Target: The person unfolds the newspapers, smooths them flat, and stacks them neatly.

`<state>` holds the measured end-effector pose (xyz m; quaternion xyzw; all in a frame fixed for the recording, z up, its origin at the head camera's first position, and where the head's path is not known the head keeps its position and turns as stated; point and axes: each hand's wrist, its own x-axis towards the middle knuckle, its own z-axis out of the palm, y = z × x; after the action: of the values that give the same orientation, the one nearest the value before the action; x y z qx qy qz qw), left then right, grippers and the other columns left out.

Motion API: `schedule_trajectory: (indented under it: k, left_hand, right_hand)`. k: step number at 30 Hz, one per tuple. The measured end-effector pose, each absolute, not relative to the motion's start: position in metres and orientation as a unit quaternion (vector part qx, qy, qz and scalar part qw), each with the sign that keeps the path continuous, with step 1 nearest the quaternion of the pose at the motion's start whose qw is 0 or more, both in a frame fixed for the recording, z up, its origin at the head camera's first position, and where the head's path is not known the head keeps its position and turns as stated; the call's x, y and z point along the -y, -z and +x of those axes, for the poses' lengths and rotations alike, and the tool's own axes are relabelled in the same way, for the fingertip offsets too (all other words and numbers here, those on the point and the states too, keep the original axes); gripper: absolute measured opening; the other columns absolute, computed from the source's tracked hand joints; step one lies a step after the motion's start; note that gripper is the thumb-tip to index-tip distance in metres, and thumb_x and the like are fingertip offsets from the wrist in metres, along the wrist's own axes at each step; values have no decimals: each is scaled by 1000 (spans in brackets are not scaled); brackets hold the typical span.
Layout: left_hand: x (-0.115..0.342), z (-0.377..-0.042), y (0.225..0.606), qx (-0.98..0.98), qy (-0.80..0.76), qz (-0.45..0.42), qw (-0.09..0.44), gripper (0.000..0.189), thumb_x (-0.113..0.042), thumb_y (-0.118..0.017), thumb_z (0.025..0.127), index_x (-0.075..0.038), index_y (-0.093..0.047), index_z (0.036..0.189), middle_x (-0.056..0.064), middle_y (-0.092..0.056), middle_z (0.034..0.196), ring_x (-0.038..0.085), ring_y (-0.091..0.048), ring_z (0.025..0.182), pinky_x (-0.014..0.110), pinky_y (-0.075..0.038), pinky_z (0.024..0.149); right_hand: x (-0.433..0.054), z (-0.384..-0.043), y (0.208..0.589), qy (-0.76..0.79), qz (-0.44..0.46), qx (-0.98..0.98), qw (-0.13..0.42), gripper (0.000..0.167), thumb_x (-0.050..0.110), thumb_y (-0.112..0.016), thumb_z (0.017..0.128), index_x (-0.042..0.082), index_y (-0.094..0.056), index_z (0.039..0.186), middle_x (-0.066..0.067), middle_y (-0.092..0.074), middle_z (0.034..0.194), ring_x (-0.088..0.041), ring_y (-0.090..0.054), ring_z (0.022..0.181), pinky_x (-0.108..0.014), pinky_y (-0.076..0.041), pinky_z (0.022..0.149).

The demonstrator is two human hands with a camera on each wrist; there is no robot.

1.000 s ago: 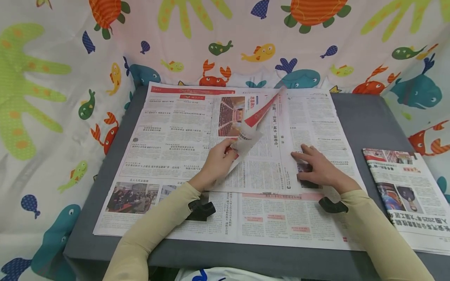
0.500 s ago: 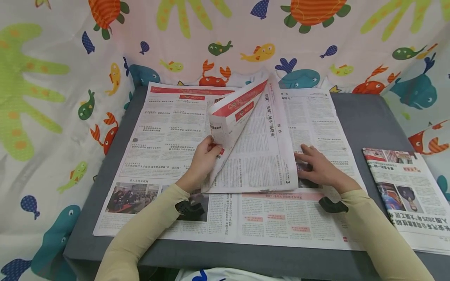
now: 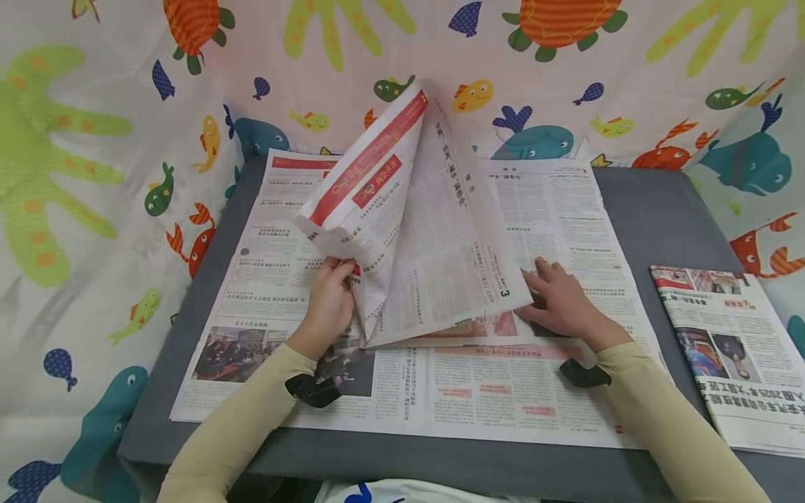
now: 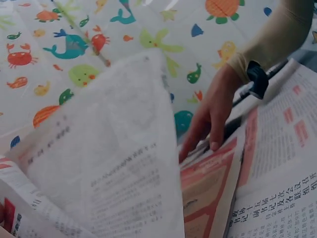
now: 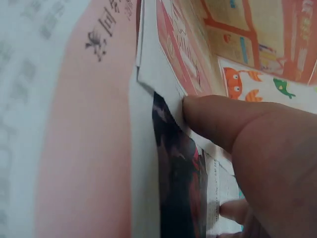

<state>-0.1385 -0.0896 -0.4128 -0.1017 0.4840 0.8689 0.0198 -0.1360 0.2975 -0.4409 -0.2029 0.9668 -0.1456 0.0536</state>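
Observation:
My left hand (image 3: 328,304) pinches a newspaper page (image 3: 443,237) by its left part. The page stands raised, its upper corner curling over in a cone with a red banner, and in the left wrist view it blocks much of the scene. Beneath lies the rest of that folded newspaper, showing a red and tan inner page (image 4: 210,186). My right hand (image 3: 562,304) rests at its right edge with fingers extended. In the right wrist view the right thumb (image 5: 213,116) touches the paper's margin. A larger spread-out newspaper (image 3: 484,412) lies under everything.
A folded newspaper (image 3: 723,349) lies on the right side of the grey table (image 3: 648,216). A curtain (image 3: 352,42) printed with sea animals hangs behind and at both sides. A dark camera band (image 3: 311,390) sits on the left wrist.
My left hand has moved left and toward me, drawing the page with it. The page has risen and opened away from the inner pages. The right hand has stayed nearly in place.

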Motion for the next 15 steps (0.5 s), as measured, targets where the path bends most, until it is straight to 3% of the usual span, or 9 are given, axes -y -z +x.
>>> schedule_trajectory:
  k: [4,12,15]
  left_hand:
    - [99,-136,411,-442,-889,-117,6,26,6,-31,102,-9,-46,116,-5,-44,126,8,-35,134,23,-27,118]
    - [119,-133,413,-349,-918,-186,35,21,-5,-23,105,-17,-39,110,-6,-43,120,7,-41,119,24,-30,108]
    - [124,-129,415,-339,-916,-209,49,22,-9,-22,106,-16,-42,112,-5,-49,119,8,-45,117,27,-32,109]
  right_hand:
    - [-297,-133,436,144,-201,-965,91,61,31,-69,95,8,-52,149,-37,-28,159,-63,-28,142,-79,-27,103]
    - [-304,-126,432,115,-175,-975,79,63,41,-69,95,12,-54,149,-33,-31,158,-63,-23,144,-80,-21,107]
    - [-309,-122,432,112,-164,-978,62,68,45,-72,92,10,-55,147,-31,-38,150,-59,-32,135,-78,-27,101]
